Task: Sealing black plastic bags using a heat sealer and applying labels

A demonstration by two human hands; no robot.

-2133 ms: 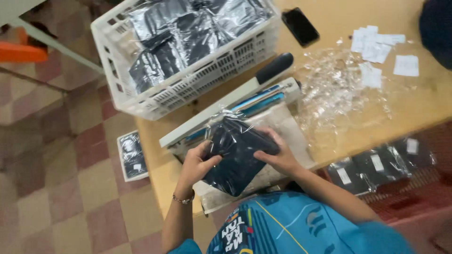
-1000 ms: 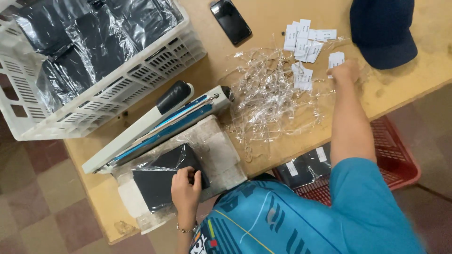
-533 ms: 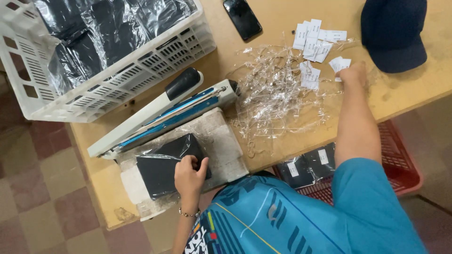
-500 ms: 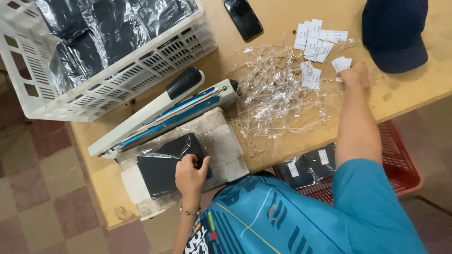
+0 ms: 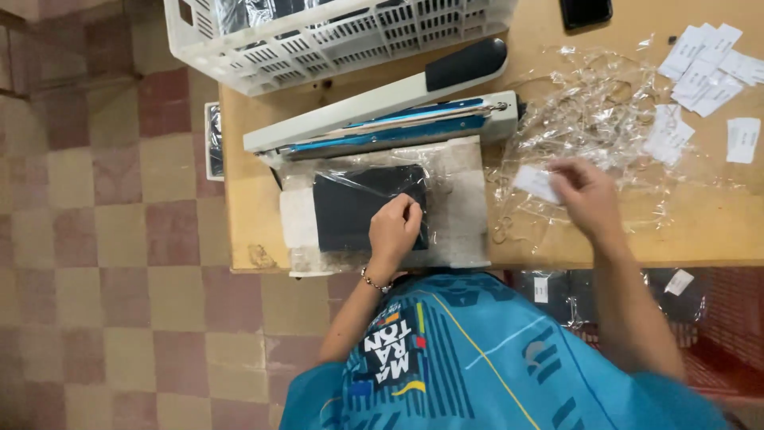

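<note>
Left hand (image 5: pixel 394 227) flat, right hand (image 5: pixel 587 195) pinching

Glossy clear plastic bag (image 5: pixel 366 209) over matt dark cloth, paper label (image 5: pixel 536 183), smooth wooden table (image 5: pixel 700 231)

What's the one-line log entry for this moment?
left hand: pressing bagged dark cloth | right hand: holding white label | sealer: arm raised

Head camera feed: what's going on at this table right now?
A person in a blue shirt stands at a wooden table. The left hand presses on a dark bagged item lying in front of the long sealing machine. The right hand holds a small white slip over a pile of clear plastic bags. More slips lie beyond.
</note>
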